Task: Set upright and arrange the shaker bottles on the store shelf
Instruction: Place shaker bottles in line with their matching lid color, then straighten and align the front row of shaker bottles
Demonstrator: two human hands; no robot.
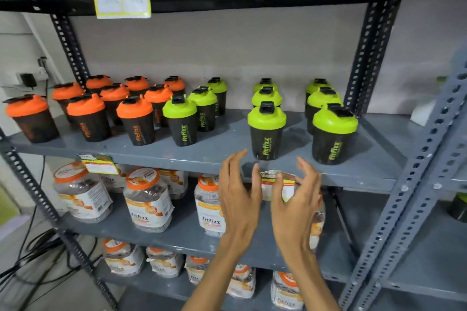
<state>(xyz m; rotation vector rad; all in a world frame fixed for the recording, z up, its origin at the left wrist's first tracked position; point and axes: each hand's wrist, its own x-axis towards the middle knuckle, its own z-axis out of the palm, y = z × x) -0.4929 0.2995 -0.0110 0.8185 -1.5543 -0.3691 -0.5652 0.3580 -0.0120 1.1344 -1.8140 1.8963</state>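
Shaker bottles [266, 131] stand upright on the grey store shelf [222, 151], orange-lidded ones [136, 121] grouped left of the front green-lidded bottle, more green-lidded ones [333, 134] to its right. Left hand [238, 199] and right hand [297, 207] hover just below that bottle, both spread, fingers curled, holding nothing. Jars [147, 199] sit on the shelf beneath it.

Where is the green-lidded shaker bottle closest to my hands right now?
In the head view, the green-lidded shaker bottle stands upright at the front edge of the middle shelf, right of centre, just above the open left hand and right hand.
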